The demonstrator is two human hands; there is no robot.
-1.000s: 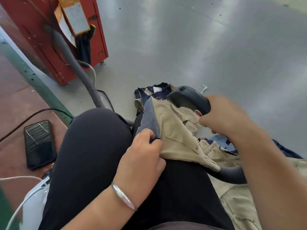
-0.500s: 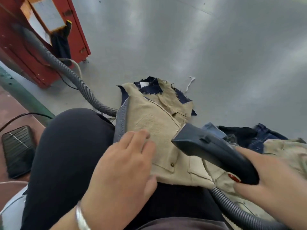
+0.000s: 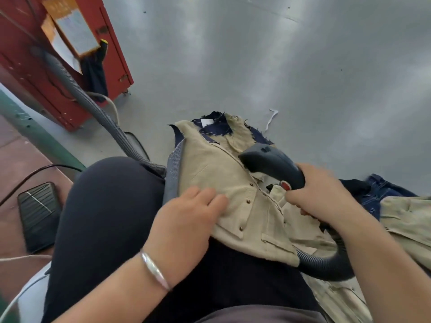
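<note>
Leftmost, well away from the beige garment (image 3: 210,169), a dark phone (image 3: 38,215) lies flat on a reddish-brown strip of floor (image 3: 14,159), and a black cable (image 3: 35,173) curves just above it. A green rail (image 3: 35,134) edges that strip. Up and to the left of the garment, a red cabinet (image 3: 58,96) with papers fixed to its front stands on the smooth grey floor (image 3: 279,66), which shines with pale streaks of light. A ribbed grey hose (image 3: 93,106) runs from the cabinet down to the garment's left edge.

Nearer the garment, the person's leg in dark trousers (image 3: 105,217) fills the foreground. The garment is spread over the lap, its navy-lined collar end pointing away from the person. The left hand (image 3: 184,224), a silver bangle (image 3: 155,270) on its wrist, lies flat on the garment's near left part, fingers straight and pressing the cloth down.

On the garment's right half, the right hand (image 3: 319,190) is clenched round the handle of a dark grey handheld nozzle (image 3: 268,159), whose head rests on the cloth near a row of studs. Just beyond the collar, a white scrap (image 3: 271,120) lies on the floor. Right of the garment lie blue jeans (image 3: 382,190) and more beige cloth (image 3: 408,220).
</note>
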